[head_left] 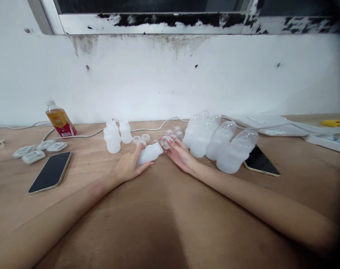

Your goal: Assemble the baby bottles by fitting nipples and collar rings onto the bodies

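Note:
My left hand [129,163] is wrapped round a frosted white baby bottle [150,153], tilted with its neck toward the right. My right hand [181,153] pinches a clear, ring-shaped bottle part [166,142] close to that neck. A small clear tip [155,141] shows between the two; which piece it belongs to I cannot tell. Behind my left hand lie several translucent collar rings [145,137], and two or more uncapped bottles [112,140] stand to their left. Clear dome caps [178,135] sit just behind my right hand. Several capped bottles [227,157] stand right of it.
A phone [50,172] and several small white packets [34,156] lie at left, near a drink bottle [60,120]. Another phone [261,161] lies partly behind the capped bottles. A white cable [161,127] runs along the wall; plastic bags [266,123] lie at far right.

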Tool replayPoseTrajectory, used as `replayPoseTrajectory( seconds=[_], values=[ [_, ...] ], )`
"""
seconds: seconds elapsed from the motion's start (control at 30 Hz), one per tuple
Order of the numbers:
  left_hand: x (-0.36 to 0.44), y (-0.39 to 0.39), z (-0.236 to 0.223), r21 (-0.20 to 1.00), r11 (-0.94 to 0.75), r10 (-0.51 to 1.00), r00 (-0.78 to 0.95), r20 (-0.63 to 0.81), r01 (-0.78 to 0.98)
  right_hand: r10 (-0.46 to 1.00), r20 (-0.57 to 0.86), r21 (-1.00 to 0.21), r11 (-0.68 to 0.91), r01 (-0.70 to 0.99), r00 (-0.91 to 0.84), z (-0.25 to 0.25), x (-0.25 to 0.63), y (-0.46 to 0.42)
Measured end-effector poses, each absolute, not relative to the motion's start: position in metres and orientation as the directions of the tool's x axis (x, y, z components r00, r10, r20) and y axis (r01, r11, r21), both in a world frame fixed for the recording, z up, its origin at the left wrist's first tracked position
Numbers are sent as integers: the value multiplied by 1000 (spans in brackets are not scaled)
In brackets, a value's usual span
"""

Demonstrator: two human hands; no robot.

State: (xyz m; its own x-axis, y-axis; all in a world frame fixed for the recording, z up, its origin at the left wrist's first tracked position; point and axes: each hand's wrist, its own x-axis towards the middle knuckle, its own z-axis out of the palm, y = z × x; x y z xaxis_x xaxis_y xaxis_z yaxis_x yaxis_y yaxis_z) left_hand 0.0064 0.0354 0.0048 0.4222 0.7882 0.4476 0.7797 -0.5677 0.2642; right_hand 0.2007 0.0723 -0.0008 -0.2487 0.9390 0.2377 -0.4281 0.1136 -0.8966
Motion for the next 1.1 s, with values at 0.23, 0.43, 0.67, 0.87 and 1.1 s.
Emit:
replayPoseTrajectory(
  seconds=[0.23,0.43,0.67,0.87,1.1],
  values=[
    [5,36,1,257,-589,759,416,500,766,772,476,-868,490,-84,-421,24,205,63],
    [2,37,0,303,-591,773,416,479,748,707,479,-777,618,124,-521,15,211,67],
    [1,40,2,418,-581,805,417,423,698,802,325,-933,360,-29,-502,0,209,67],
    [-2,43,9,643,-502,861,410,302,579,756,399,-897,438,-52,-519,0,207,65],
    [-2,43,7,580,-510,860,386,333,635,759,453,-809,571,142,-469,6,206,58]
  ],
)
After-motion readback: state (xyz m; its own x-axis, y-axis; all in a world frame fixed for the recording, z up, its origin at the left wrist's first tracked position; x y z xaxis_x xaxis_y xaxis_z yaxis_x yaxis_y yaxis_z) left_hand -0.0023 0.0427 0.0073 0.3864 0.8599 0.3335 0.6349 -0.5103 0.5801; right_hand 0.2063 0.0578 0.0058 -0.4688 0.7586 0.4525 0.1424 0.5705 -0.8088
